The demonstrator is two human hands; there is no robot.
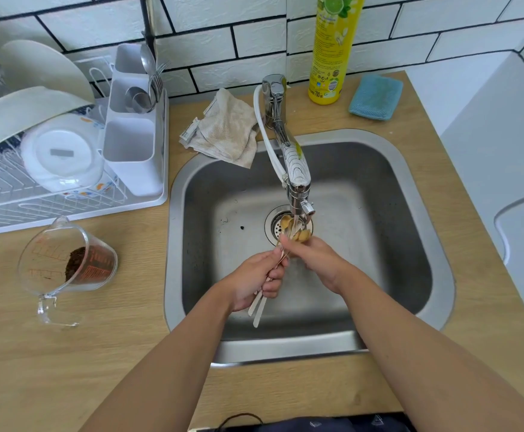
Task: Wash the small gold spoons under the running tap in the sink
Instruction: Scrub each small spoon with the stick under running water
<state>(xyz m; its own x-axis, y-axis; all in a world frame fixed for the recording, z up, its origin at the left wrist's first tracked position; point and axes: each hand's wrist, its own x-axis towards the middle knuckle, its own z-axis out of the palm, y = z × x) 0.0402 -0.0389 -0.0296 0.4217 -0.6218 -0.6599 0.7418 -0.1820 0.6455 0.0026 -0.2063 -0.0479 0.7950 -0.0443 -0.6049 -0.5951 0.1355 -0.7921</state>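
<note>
Left hand (256, 280) grips spoon handles, right hand (312, 255) rubs gold spoons (298, 232) beneath tap (298, 182); washing midway, rinsing likely remains.

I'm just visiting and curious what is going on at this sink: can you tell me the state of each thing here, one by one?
gold spoons: bunched, bowls under the spout
left hand: grips the spoon handles
right hand: fingers on the spoon bowls
tap: spout over the drain
sink: wet, a few dark specks
measuring jug: tipped on its side, dark grounds inside
cloth: crumpled
soap bottle: upright
</note>
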